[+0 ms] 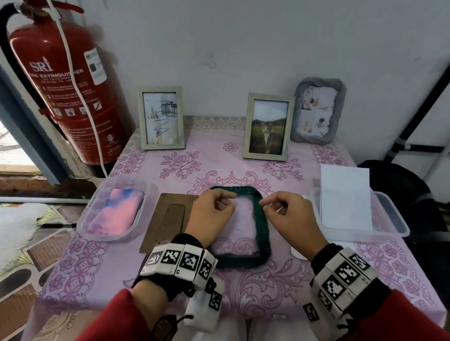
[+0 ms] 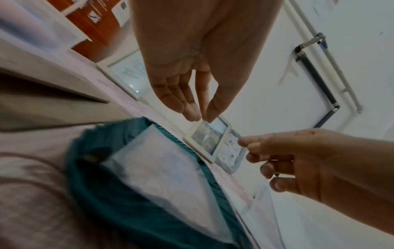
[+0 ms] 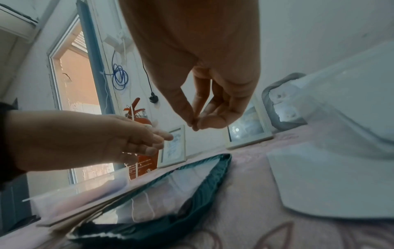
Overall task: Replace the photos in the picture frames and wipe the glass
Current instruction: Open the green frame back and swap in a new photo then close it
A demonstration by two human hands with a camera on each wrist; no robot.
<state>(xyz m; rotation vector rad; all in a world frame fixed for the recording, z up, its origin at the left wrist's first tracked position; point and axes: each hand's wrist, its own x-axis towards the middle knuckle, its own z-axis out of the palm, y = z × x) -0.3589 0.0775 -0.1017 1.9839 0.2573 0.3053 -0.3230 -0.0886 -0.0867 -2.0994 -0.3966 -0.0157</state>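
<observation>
- Green frame (image 1: 263, 231) lies flat at centre of the head view on the pink tablecloth (image 1: 274, 287). Cloth pattern shows through the opening, so no photo is loaded; only the clear pane sits in it.
- Brown backing board (image 1: 168, 220) lies off the frame, just left of it, touching its left edge.
- Left hand (image 1: 211, 211) hovers over the frame's upper left. In the left wrist view its fingers are nearly straight with the tips drawn together, nothing visibly between them.
- Right hand (image 1: 287, 220) hovers over the frame's upper right edge, thumb and forefinger tips pressed together. Cannot tell whether they pinch anything; nothing shows in the right wrist view.
- Tub, right of centre (image 1: 399, 220), holds white sheets (image 1: 347, 199), probably replacement photos.
- Tub, left of centre (image 1: 92, 205), holds a pink-blue cloth (image 1: 118, 212), probably the wipe; untouched.
- Three frames stand against the wall at upper centre: two pale wooden ones (image 1: 162, 117) (image 1: 268, 127) and a grey one (image 1: 317, 111), all with pictures in them.
- Progress estimate: green frame is mid-swap, opened and emptied. Left to do: insert photo, refit backing, wipe glass. Which standing frames are already done, cannot tell.
</observation>
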